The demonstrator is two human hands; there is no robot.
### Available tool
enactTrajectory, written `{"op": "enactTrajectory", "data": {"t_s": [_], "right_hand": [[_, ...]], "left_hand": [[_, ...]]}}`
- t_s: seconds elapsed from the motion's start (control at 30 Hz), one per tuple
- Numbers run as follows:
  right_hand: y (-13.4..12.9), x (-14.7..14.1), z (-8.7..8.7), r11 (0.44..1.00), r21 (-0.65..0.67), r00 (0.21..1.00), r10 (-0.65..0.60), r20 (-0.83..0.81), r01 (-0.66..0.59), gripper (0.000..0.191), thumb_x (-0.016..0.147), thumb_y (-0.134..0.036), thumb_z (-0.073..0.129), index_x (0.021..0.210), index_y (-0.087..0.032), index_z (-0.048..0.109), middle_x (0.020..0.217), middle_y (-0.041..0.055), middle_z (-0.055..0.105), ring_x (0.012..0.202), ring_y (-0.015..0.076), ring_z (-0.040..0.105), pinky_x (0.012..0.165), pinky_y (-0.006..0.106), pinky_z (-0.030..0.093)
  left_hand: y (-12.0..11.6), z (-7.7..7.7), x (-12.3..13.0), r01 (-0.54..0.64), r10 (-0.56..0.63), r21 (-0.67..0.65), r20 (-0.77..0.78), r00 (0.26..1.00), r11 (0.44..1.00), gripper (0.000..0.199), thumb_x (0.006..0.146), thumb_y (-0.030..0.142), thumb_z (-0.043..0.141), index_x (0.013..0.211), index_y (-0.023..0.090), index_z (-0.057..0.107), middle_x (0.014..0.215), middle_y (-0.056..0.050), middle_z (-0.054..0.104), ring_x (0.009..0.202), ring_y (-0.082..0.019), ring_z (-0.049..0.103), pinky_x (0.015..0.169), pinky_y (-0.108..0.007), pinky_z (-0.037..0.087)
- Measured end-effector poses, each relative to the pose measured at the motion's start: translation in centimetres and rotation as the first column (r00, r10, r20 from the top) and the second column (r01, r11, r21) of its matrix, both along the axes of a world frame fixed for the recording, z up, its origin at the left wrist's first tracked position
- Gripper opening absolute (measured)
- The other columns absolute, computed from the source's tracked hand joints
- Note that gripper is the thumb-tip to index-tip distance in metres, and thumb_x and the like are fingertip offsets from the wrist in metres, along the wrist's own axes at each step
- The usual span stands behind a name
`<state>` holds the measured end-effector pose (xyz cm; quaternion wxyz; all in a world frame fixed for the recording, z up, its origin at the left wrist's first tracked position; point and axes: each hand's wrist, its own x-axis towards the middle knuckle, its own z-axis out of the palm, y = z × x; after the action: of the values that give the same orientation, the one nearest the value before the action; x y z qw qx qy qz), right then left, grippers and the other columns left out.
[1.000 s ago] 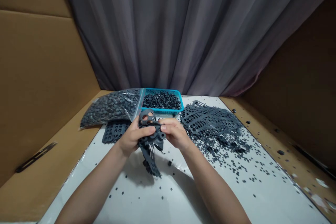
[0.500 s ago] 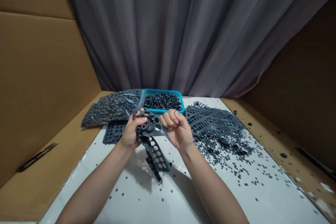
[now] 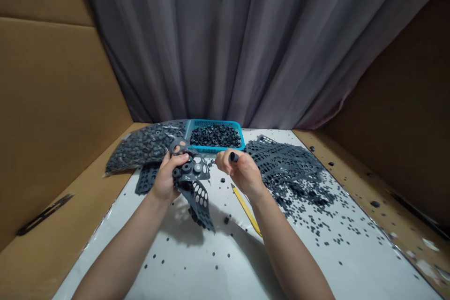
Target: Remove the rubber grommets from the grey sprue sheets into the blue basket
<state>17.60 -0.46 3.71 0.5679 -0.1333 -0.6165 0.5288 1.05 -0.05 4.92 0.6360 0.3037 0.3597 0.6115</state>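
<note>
My left hand [image 3: 166, 176] grips a dark perforated sheet [image 3: 200, 197] above the table, thumb on top. Several round holes in it are open, and black rings [image 3: 188, 167] sit by the thumb; the lower part hangs in a bent flap. To the right, apart from the sheet, my right hand [image 3: 244, 173] is closed in a pinch on a small black cylindrical piece [image 3: 234, 157]. Below that hand a yellow pointed stick-like tool [image 3: 246, 209] lies on the table, partly behind the forearm.
A clear bag of dark pieces [image 3: 144, 145] lies at the back left, beside a blue basket [image 3: 242, 138] holding many black bits. A pile of perforated sheets [image 3: 284, 159] lies at right, with scattered dark discs [image 3: 316, 218]. Cardboard walls [image 3: 52, 79] and a curtain [image 3: 211, 47] surround the table.
My right hand has come away from the sheet and now shows a small black piece. The sheet has shifted slightly left. The yellow tool and a few loose bits are now visible on the table.
</note>
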Motion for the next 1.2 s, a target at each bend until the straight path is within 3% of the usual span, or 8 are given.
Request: {"op": "enactTrajectory", "data": {"t_s": [0.2, 0.37, 0.47, 0.67, 0.77, 0.9, 1.0, 1.2], "right_hand": [[0.0, 0.0, -0.1, 0.996, 0.006, 0.994, -0.084, 0.074, 0.084, 0.049, 0.084, -0.059, 0.042, 0.061, -0.018, 0.051, 0.057, -0.0015, 0.04, 0.054, 0.0119, 0.034, 0.055, 0.028, 0.027], [-1.3, 0.6, 1.7, 0.974, 0.037, 0.909, -0.224, 0.35, 0.225, 0.018, 0.088, -0.025, 0.043, 0.083, -0.019, 0.059, 0.07, 0.0008, 0.051, 0.068, 0.0144, 0.046, 0.065, 0.028, 0.034], [-2.0, 0.6, 2.5, 0.965, 0.065, 0.878, -0.257, 0.404, 0.253, 0.018, 0.082, -0.012, 0.036, 0.077, -0.019, 0.052, 0.068, -0.0005, 0.046, 0.065, 0.0144, 0.042, 0.062, 0.028, 0.032], [-2.5, -0.1, 2.5, 0.898, 0.358, 0.656, -0.433, 0.618, 0.256, 0.013, 0.083, -0.025, 0.052, 0.074, -0.02, 0.044, 0.071, -0.0011, 0.045, 0.067, 0.0142, 0.04, 0.064, 0.027, 0.029], [-2.6, -0.1, 2.5, 0.887, 0.427, 0.614, -0.438, 0.657, 0.176, 0.016, 0.084, -0.027, 0.054, 0.074, -0.019, 0.044, 0.071, -0.0007, 0.047, 0.065, 0.0137, 0.04, 0.064, 0.027, 0.029], [-2.5, 0.0, 2.7, 0.918, 0.385, 0.652, -0.35, 0.673, 0.095, 0.017, 0.089, -0.027, 0.047, 0.074, -0.019, 0.046, 0.071, -0.0004, 0.048, 0.063, 0.0129, 0.04, 0.063, 0.026, 0.029], [-2.3, 0.0, 2.4, 0.971, 0.234, 0.769, -0.188, 0.611, 0.051, 0.022, 0.09, -0.03, 0.045, 0.071, -0.018, 0.046, 0.068, -0.0013, 0.045, 0.062, 0.012, 0.039, 0.061, 0.025, 0.029], [-1.0, -1.8, 0.0, 0.964, -0.236, 0.988, 0.14, 0.061, -0.122, 0.033, 0.078, -0.042, 0.059, 0.061, -0.018, 0.044, 0.06, -0.003, 0.036, 0.057, 0.0112, 0.032, 0.054, 0.025, 0.024]], "left_hand": [[0.0, 0.1, 0.0, 0.015, -0.015, -0.003, 0.026, 1.0, 1.0, 0.03, 0.051, 0.023, 0.07, 0.073, 0.019, 0.05, 0.058, 0.006, 0.052, 0.051, -0.01, 0.053, 0.051, -0.02, 0.044], [0.0, -0.1, -0.3, 0.005, 0.016, 0.184, -0.114, 0.993, 0.983, 0.034, 0.055, 0.021, 0.074, 0.059, 0.018, 0.04, 0.054, 0.008, 0.036, 0.046, -0.005, 0.038, 0.047, -0.017, 0.035], [0.0, -0.5, -0.6, 0.017, 0.053, 0.278, -0.241, 0.969, 0.96, 0.036, 0.059, 0.023, 0.075, 0.057, 0.017, 0.04, 0.055, 0.007, 0.033, 0.048, -0.006, 0.032, 0.047, -0.017, 0.03], [-0.4, -0.3, -0.7, 0.154, 0.003, 0.353, -0.407, 0.913, 0.923, 0.037, 0.064, 0.028, 0.074, 0.056, 0.017, 0.039, 0.056, 0.006, 0.033, 0.05, -0.007, 0.032, 0.048, -0.017, 0.032], [-0.3, -0.4, -0.9, 0.215, -0.082, 0.326, -0.378, 0.922, 0.921, 0.037, 0.063, 0.029, 0.075, 0.058, 0.017, 0.04, 0.056, 0.006, 0.034, 0.051, -0.006, 0.036, 0.049, -0.017, 0.035], [-0.2, -0.8, -1.4, 0.373, -0.299, 0.259, -0.286, 0.91, 0.891, 0.04, 0.057, 0.035, 0.079, 0.073, 0.02, 0.046, 0.062, 0.004, 0.046, 0.047, -0.008, 0.045, 0.042, -0.019, 0.038], [-0.5, -0.9, -1.5, 0.513, -0.452, 0.225, -0.273, 0.85, 0.828, 0.047, 0.052, 0.03, 0.081, 0.085, 0.021, 0.048, 0.057, 0.004, 0.05, 0.037, -0.008, 0.044, 0.035, -0.019, 0.034], [-1.3, -0.9, -0.4, 0.343, -0.345, 0.141, -0.006, 0.938, 0.929, 0.039, 0.05, 0.021, 0.077, 0.079, 0.02, 0.052, 0.059, 0.004, 0.051, 0.046, -0.008, 0.048, 0.045, -0.019, 0.04]]}}
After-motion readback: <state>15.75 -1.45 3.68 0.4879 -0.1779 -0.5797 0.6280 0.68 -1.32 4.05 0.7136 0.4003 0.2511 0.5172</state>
